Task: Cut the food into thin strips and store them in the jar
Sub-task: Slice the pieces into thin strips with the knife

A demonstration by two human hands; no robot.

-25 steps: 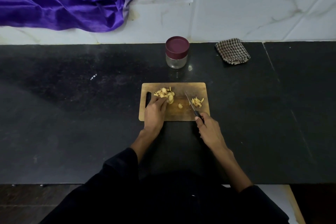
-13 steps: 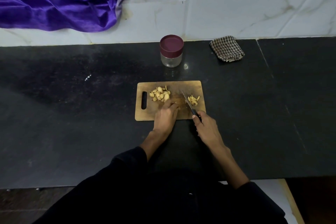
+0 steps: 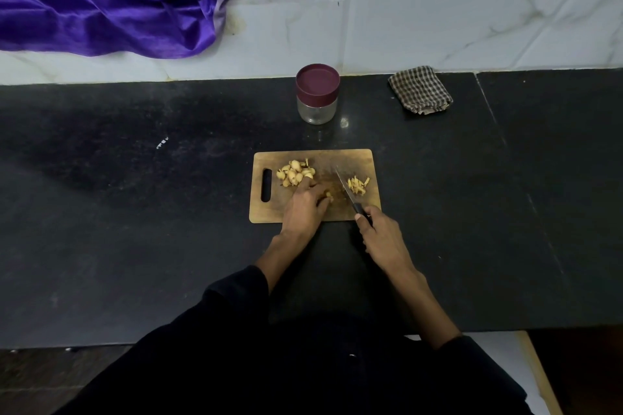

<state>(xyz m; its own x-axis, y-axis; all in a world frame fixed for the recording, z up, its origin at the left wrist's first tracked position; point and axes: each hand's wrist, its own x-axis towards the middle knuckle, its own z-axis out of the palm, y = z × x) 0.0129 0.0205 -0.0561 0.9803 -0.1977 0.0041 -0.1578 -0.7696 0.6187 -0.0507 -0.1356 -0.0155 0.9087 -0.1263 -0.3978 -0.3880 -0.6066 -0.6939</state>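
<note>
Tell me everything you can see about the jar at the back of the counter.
The jar is short and round, with a clear body that looks like glass or plastic and a wide maroon lid closed on top. It looks empty. It stands upright on the dark counter, near the white marble-look wall, beyond the far edge of the wooden cutting board and apart from it. A folded checked cloth lies to its right. Nothing touches it but the counter; neither hand is near it.
</note>
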